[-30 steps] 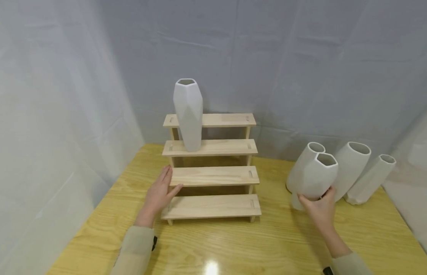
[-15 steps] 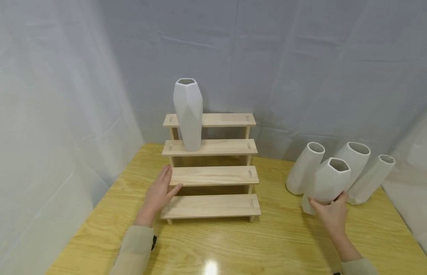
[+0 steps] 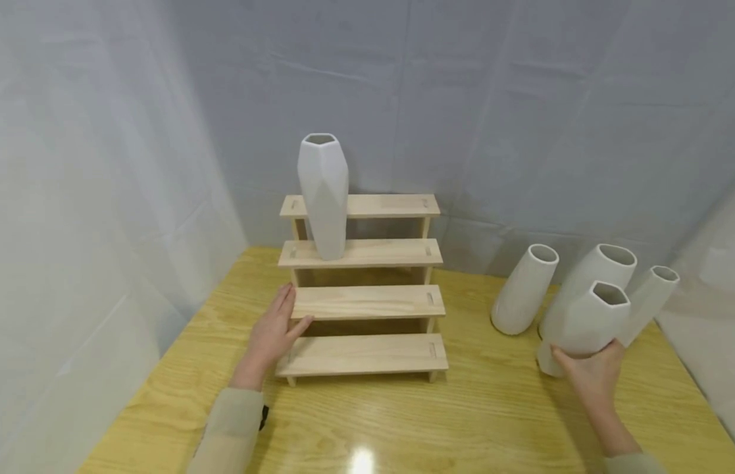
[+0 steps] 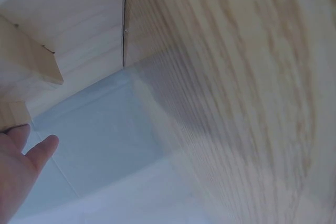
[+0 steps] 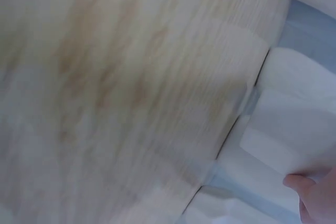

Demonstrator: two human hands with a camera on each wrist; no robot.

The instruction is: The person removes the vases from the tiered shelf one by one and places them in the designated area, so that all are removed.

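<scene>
My right hand (image 3: 595, 378) grips a white faceted vase (image 3: 587, 324) around its lower body, thumb on its left side. Behind it, a wider white vase (image 3: 604, 264) and a narrow white vase (image 3: 654, 296) are partly covered. In the right wrist view, the thumb (image 5: 299, 183) presses against the faceted vase (image 5: 286, 129). My left hand (image 3: 274, 332) rests with extended fingers at the left end of a four-step wooden stand (image 3: 370, 301), by the second step from the bottom. Its fingertips also touch wood in the left wrist view.
A tall faceted white vase (image 3: 323, 197) stands upright on the second step from the top, left side. Another white vase (image 3: 524, 289) stands on the wooden table (image 3: 367, 421) right of the stand. Pale cloth (image 3: 403, 99) hangs behind and at both sides.
My right hand has moved right and slightly nearer with the faceted vase, which now overlaps the wider and narrow vases and leaves the left one uncovered. The left hand stays put.
</scene>
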